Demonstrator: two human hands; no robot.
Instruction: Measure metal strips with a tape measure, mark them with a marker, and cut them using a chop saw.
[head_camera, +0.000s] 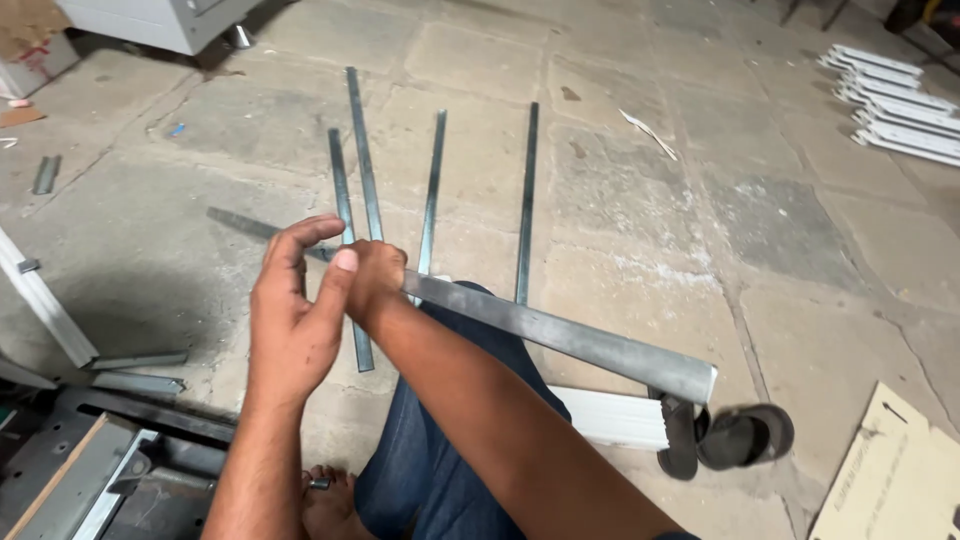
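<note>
Both forearms rise from the bottom edge, crossing above a knee in blue jeans (440, 470). Right hand (372, 280) is clenched around a long flat metal strip (560, 335), which slants across the view from upper left to lower right, held clear of the stone floor (640, 200). Left hand (292, 310) stands just beside it with fingers (305, 235) released and spread, the thumb touching the right fist; whether the palm touches the strip is hard to tell. Four similar metal strips (430, 190) lie on the floor beyond, a black sandal (745, 435) at right
</note>
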